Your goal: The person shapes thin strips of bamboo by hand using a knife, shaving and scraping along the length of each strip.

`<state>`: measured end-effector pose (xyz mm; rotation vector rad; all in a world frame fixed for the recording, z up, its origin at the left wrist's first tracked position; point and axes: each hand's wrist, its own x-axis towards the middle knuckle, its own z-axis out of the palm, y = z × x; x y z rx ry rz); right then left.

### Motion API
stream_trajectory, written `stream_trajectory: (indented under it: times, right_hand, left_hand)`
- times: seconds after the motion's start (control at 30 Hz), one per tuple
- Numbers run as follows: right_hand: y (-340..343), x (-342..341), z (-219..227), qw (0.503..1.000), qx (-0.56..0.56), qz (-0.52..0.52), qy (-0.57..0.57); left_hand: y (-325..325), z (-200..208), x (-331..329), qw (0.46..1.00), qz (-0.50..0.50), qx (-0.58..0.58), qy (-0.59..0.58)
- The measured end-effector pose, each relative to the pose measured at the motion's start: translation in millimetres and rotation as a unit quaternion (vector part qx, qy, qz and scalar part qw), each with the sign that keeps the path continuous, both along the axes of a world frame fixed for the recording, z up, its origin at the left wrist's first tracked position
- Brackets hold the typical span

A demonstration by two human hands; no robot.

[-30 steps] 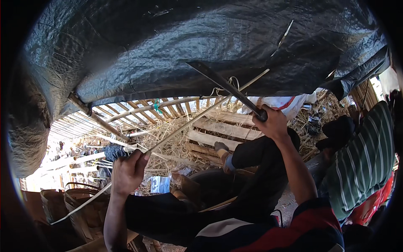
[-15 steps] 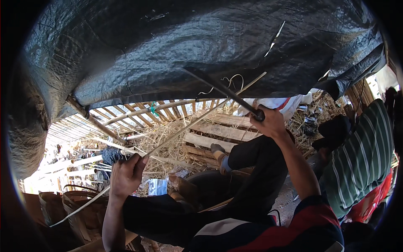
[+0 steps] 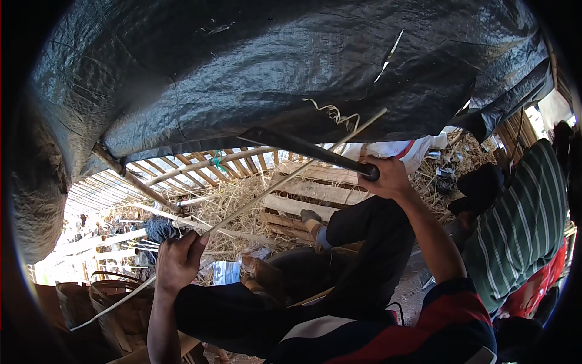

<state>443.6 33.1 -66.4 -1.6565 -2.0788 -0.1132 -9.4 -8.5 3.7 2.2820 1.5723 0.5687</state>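
Holding a strip [image 3: 260, 195] and a knife [image 3: 303, 147] crossed, over the slats [image 3: 333, 190].

Hands well apart, each closed on its own item. Left hand [image 3: 177, 261], left of the slats and nearer the body, grips the strip partway along, its tail trailing behind the fist; presumably this anchors it. Right hand [image 3: 389, 178], at the slats' right end, is wrapped round the knife handle, blade angled left across the strip beyond the slats' far edge, a hold that likely suits paring. Strip slants over the slats, far end raised before the tarp [image 3: 273, 67]; a thin curl [image 3: 333, 112] hangs near that end, probably a shaving. Blade-to-strip contact hard to confirm here.
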Motion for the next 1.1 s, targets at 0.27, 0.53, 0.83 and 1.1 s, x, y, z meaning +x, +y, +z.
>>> stream_trajectory:
  times: [0.27, 0.53, 0.83, 1.1]
  right_hand:
    - [11, 32, 3, 0.993, -0.044, -0.099, 0.045]
    - [9, 68, 0, 0.976, -0.138, -0.165, 0.045]
    - [1, 53, 8, 0.991, -0.101, -0.084, 0.013]
    - [-4, 60, 13, 0.984, -0.116, -0.132, 0.019]
  left_hand:
    - [5, 1, 10, 0.999, 0.024, -0.039, -0.001]
    - [4, 1, 9, 1.0, -0.006, -0.021, -0.018]
    - [9, 10, 2, 0.999, -0.008, -0.043, -0.02]
    - [12, 1, 3, 0.999, -0.015, -0.05, 0.011]
